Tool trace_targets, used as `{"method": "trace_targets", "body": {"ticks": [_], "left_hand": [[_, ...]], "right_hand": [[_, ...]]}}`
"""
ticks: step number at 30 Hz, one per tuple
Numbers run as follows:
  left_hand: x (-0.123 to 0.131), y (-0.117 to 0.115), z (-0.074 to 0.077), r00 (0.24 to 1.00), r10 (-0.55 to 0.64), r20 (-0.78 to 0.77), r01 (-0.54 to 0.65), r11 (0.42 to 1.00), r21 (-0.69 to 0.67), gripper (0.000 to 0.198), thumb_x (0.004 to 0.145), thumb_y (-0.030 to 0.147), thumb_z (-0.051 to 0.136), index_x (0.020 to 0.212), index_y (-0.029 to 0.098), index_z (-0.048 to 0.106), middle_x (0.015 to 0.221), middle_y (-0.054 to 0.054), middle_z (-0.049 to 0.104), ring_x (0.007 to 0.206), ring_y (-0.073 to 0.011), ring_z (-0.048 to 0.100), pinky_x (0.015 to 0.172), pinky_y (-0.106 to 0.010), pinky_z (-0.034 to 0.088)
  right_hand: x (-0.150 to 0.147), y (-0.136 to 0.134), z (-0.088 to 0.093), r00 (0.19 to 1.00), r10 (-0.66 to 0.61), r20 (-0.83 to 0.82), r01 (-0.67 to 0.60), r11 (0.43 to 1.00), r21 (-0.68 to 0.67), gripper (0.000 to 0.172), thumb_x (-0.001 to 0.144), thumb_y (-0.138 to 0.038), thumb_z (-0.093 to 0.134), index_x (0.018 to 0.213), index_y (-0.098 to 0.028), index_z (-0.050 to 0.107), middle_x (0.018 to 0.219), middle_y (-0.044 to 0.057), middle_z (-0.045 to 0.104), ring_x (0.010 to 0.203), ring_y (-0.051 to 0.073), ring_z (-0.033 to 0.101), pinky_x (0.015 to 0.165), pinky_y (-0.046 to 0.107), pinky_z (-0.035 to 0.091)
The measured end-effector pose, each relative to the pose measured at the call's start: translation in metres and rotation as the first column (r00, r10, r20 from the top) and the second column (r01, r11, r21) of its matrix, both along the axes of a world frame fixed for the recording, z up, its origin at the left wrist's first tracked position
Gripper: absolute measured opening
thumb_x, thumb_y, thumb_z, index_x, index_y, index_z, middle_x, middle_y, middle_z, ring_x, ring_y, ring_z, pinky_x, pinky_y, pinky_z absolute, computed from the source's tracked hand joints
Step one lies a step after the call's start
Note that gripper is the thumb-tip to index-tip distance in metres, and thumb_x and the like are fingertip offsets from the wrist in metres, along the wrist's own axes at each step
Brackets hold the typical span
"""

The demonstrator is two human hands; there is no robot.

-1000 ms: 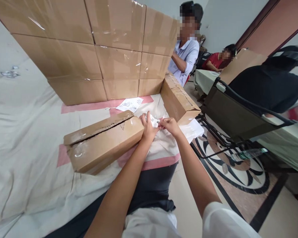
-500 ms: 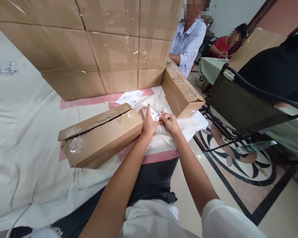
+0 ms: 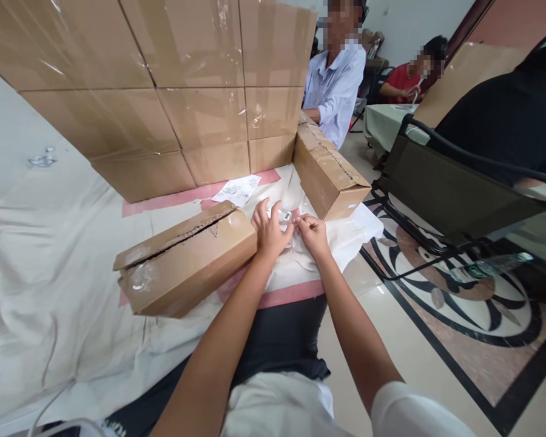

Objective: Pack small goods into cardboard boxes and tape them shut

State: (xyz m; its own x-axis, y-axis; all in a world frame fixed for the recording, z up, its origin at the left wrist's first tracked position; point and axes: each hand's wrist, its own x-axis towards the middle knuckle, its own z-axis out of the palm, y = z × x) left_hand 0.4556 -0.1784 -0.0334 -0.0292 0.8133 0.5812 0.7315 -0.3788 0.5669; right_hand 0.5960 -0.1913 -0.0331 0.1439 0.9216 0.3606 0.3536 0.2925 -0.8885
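My left hand [image 3: 269, 229] is curled around a small white piece with a dark patch [image 3: 287, 216], just above the cloth-covered table. Its fingers hide much of the piece, and I cannot tell its kind. Close on the right, my right hand [image 3: 313, 234] pinches thumb and fingertips together near the left thumb; what lies between them is too small to make out. A long cardboard box [image 3: 186, 261] lies just left of my left hand. Beyond my hands is a printed paper sheet [image 3: 237, 190].
Stacked taped cartons [image 3: 200, 115] form a wall across the table. Another long box [image 3: 330, 167] stands at the right edge. Past it a person in a light blue shirt [image 3: 334, 91] sits. A folding chair [image 3: 455, 188] and a plastic bottle [image 3: 495, 267] are on the right.
The view has shifted slightly, so the cartons sit lower in the picture. My left fingers are more arched over the white piece, which shows less. My right hand remains in a pinch beside it.
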Motion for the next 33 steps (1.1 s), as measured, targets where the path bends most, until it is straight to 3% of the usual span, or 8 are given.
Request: {"method": "trace_targets", "body": {"ticks": [3, 7, 15, 20, 23, 28, 33], "left_hand": [[-0.002, -0.004, 0.004, 0.997, -0.075, 0.024, 0.075, 0.997, 0.011, 0.033, 0.087, 0.032, 0.069, 0.119, 0.029, 0.074, 0.148, -0.011, 0.049, 0.139, -0.0338, 0.042, 0.115, -0.050, 0.036], [-0.004, -0.005, 0.003, 0.989, -0.145, 0.022, 0.144, 0.988, 0.047, 0.018, 0.090, 0.032, 0.066, 0.102, 0.031, 0.080, 0.147, -0.008, 0.049, 0.136, -0.0322, 0.044, 0.113, -0.049, 0.037], [-0.004, -0.005, 0.002, 0.989, -0.145, -0.031, 0.148, 0.984, 0.102, 0.018, 0.097, 0.030, 0.054, 0.096, 0.021, 0.069, 0.150, -0.015, 0.048, 0.133, -0.0302, 0.048, 0.112, -0.047, 0.038], [-0.004, -0.010, 0.002, 0.983, -0.174, 0.055, 0.162, 0.972, 0.172, 0.021, 0.101, 0.029, 0.045, 0.096, 0.017, 0.062, 0.142, -0.019, 0.048, 0.130, -0.0281, 0.050, 0.113, -0.046, 0.039], [-0.004, -0.024, 0.008, 0.972, -0.211, 0.099, 0.182, 0.952, 0.246, 0.022, 0.102, 0.029, 0.044, 0.098, 0.017, 0.061, 0.134, -0.019, 0.049, 0.128, -0.0266, 0.053, 0.109, -0.043, 0.044], [-0.012, -0.053, 0.033, 0.945, -0.325, -0.026, 0.308, 0.864, 0.398, 0.015, 0.100, 0.025, 0.047, 0.101, 0.018, 0.060, 0.126, -0.015, 0.054, 0.118, -0.0231, 0.061, 0.101, -0.039, 0.052], [-0.029, -0.077, 0.085, 0.927, -0.373, -0.037, 0.336, 0.783, 0.524, 0.012, 0.101, 0.021, 0.045, 0.103, 0.018, 0.057, 0.117, -0.012, 0.059, 0.109, -0.0201, 0.065, 0.096, -0.035, 0.053]], "right_hand": [[-0.002, -0.003, 0.003, 1.000, -0.002, 0.006, 0.002, 0.999, 0.034, 0.055, 0.090, -0.054, 0.056, 0.054, -0.024, 0.028, 0.073, 0.005, 0.063, 0.077, 0.018, 0.061, 0.079, 0.031, 0.050], [-0.004, -0.007, 0.006, 1.000, -0.002, 0.027, 0.000, 0.998, 0.060, 0.053, 0.091, -0.054, 0.055, 0.055, -0.024, 0.029, 0.080, 0.006, 0.066, 0.079, 0.018, 0.061, 0.081, 0.032, 0.050], [-0.010, -0.011, 0.006, 0.997, 0.032, 0.074, -0.044, 0.985, 0.164, 0.047, 0.096, -0.044, 0.056, 0.057, -0.024, 0.037, 0.085, 0.007, 0.069, 0.081, 0.018, 0.063, 0.081, 0.030, 0.049], [-0.010, -0.009, 0.004, 0.979, -0.169, 0.112, 0.150, 0.975, 0.161, 0.041, 0.090, -0.049, 0.065, 0.063, -0.022, 0.051, 0.080, 0.004, 0.067, 0.075, 0.018, 0.060, 0.070, 0.029, 0.045], [-0.009, -0.010, 0.003, 0.993, -0.112, 0.038, 0.105, 0.983, 0.150, 0.033, 0.088, -0.051, 0.067, 0.074, -0.021, 0.062, 0.076, 0.002, 0.065, 0.069, 0.017, 0.058, 0.066, 0.029, 0.044], [-0.005, -0.018, 0.002, 0.991, 0.017, -0.130, 0.013, 0.974, 0.228, 0.031, 0.084, -0.053, 0.071, 0.087, -0.023, 0.066, 0.083, 0.004, 0.069, 0.078, 0.021, 0.064, 0.075, 0.032, 0.051], [0.007, -0.018, 0.005, 0.893, 0.138, -0.428, -0.075, 0.984, 0.160, 0.042, 0.082, -0.054, 0.071, 0.112, -0.025, 0.063, 0.086, 0.003, 0.069, 0.074, 0.019, 0.066, 0.073, 0.033, 0.053]]}}
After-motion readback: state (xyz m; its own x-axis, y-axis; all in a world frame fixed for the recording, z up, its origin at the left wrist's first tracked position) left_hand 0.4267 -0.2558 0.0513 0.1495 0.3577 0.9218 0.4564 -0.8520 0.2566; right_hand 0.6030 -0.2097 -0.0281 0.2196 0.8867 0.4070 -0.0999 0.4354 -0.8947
